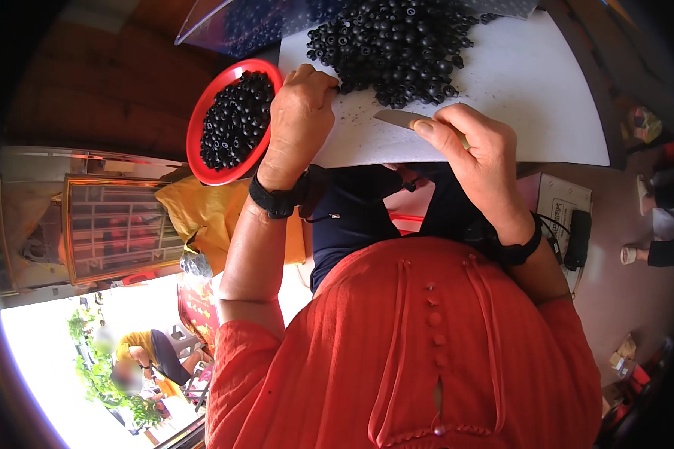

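Note:
A heap of small black ring-shaped parts [397,45] lies on a white table top [532,90]. My left hand [299,112] rests at the near edge of the heap, fingers curled onto one or two parts, right beside a red bowl [202,120] filled with the same black parts. My right hand [472,146] grips a small knife [398,118] with its blade pointing left toward my left hand. Both wrists wear black bands.
A clear plastic sheet [240,22] lies behind the bowl. A yellow bag [202,213] sits below the table on the left. A wooden cabinet with glass [120,228] stands further left. Another person's feet [644,251] show at the right; people sit outside at lower left.

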